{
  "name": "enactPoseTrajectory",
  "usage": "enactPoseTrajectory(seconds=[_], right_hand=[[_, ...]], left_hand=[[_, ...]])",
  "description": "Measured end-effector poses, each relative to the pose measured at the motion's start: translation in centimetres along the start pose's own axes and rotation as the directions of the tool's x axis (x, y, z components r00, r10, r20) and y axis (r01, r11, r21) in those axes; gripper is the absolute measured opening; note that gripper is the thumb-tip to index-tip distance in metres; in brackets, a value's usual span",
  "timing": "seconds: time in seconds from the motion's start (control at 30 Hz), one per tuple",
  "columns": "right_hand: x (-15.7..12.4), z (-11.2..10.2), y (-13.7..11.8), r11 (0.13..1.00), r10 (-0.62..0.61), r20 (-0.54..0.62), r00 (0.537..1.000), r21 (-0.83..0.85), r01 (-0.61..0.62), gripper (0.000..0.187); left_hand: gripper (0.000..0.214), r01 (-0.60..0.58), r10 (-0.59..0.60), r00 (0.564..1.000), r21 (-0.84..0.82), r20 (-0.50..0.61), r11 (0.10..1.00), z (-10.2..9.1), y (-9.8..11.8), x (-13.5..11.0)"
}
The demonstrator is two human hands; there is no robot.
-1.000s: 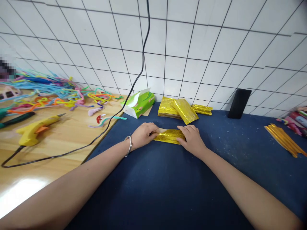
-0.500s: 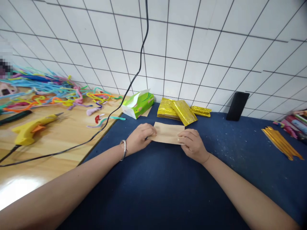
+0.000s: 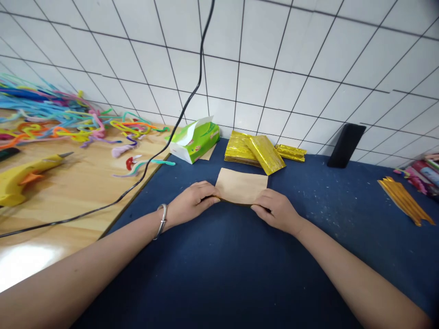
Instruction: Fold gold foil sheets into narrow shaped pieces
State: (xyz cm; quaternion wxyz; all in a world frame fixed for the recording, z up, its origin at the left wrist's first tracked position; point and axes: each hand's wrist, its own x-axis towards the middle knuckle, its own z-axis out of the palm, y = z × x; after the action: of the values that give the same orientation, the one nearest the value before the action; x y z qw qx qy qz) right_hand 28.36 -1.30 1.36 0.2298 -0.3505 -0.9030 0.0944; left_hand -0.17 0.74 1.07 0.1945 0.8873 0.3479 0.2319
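Note:
A small paper sheet (image 3: 242, 185) lies on the dark blue mat (image 3: 219, 274) with its plain tan back facing up. My left hand (image 3: 190, 208) pinches its near left corner, fingers closed on the edge. My right hand (image 3: 276, 210) pinches the near right corner the same way. A silver bangle (image 3: 161, 221) sits on my left wrist. Just beyond the sheet lies a stack of gold foil sheets (image 3: 254, 153).
A green tissue box (image 3: 195, 141) stands at the mat's far left corner. A black cable (image 3: 164, 137) hangs down across the wooden table (image 3: 68, 201), which holds a yellow glue gun (image 3: 20, 176) and coloured pipe cleaners (image 3: 68, 121). A black phone (image 3: 345, 145) leans on the tiled wall; folded gold strips (image 3: 404, 205) lie right.
The sheet showed its gold side between my hands a second ago; it has been turned over to its tan back and now lies flatter, with both hands at its near corners.

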Motion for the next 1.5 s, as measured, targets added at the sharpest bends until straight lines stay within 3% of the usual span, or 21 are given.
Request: enactPoseTrajectory(seconds=[0.1,0.27,0.6,0.73,0.83,0.9,1.07,1.2,1.3,1.37,1.5], right_hand=[[0.1,0.4,0.1,0.988,0.157,0.0,0.988,-0.01,-0.157,0.021],[0.5,0.6,0.2,0.921,0.386,0.015,0.922,-0.058,-0.385,0.014],[0.8,0.9,0.3,0.891,0.444,0.02,0.896,-0.117,-0.439,0.012],[0.7,1.1,0.4,0.899,0.417,-0.01,0.909,-0.142,-0.414,0.014],[0.5,1.2,0.4,0.911,0.391,-0.035,0.92,-0.125,-0.392,0.014],[0.4,1.2,0.5,0.908,0.398,-0.091,0.913,-0.102,-0.406,0.017],[0.4,1.0,1.2,0.865,0.475,-0.336,0.813,0.007,-0.502,0.031],[0.4,1.0,1.4,0.85,0.511,-0.36,0.78,0.079,-0.521,0.048],[0.3,0.8,0.5,0.851,0.523,-0.25,0.815,0.209,-0.482,0.042],[0.1,0.4,-0.8,0.863,0.459,-0.143,0.877,0.304,-0.403,0.028],[-0.1,-0.1,-2.9,0.929,0.129,0.045,0.991,0.344,-0.137,0.019]], left_hand=[[0.023,0.059,-0.059,0.998,0.004,-0.01,0.998,0.2,-0.1,0.3],[0.025,0.153,-0.151,0.988,0.052,-0.039,0.987,0.7,-0.3,1.3],[0.02,0.167,-0.157,0.986,0.326,-0.058,0.93,1.5,-0.6,2.2],[0.019,0.04,-0.01,0.997,0.402,-0.077,0.915,1.3,-0.2,2.0],[0.03,-0.183,0.162,0.983,0.395,0.085,0.9,1.0,0.0,1.8],[0.035,-0.268,0.216,0.96,0.354,0.18,0.896,0.8,0.1,1.7],[0.029,-0.28,0.223,0.952,0.311,0.209,0.908,0.5,0.1,1.5],[0.032,-0.299,0.257,0.953,0.345,0.163,0.89,0.4,-0.5,1.4],[0.029,-0.214,0.208,0.976,0.421,0.061,0.881,0.4,-1.3,1.3],[0.027,-0.167,0.171,0.985,0.406,0.026,0.899,0.3,-1.8,1.3],[0.018,-0.129,0.129,0.991,0.276,0.018,0.953,-0.1,-1.9,1.3]])
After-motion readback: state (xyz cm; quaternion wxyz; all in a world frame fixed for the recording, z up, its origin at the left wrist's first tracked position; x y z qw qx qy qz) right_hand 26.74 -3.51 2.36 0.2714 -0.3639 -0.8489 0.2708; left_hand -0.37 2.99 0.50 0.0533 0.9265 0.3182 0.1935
